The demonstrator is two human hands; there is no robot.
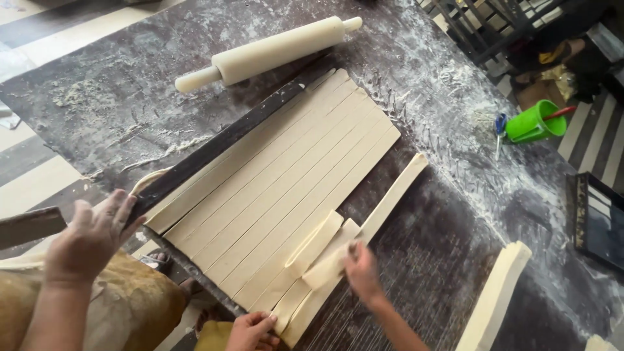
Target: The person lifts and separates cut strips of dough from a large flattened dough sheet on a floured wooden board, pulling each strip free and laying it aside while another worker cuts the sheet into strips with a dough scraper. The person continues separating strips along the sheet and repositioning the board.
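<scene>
Two hands worked the sliced dough sheet (279, 175) on the floured tabletop (422, 97). The right hand (361, 272) had its grip pinched on a folded dough strip (325, 266). The left hand (250, 331) lay on the near strip ends, its grip unclear. Another person's hand (88, 240) held a dark straightedge (221, 143).

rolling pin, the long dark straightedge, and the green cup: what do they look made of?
Rolling pin: smooth, matte, uniform cream, no grain showing; probably plastic, possibly pale wood.
Straightedge: dark, flat, worn and flour-smeared; wood or metal, can't tell.
Green cup: bright, even colour with a moulded handle; looks like plastic.
</scene>
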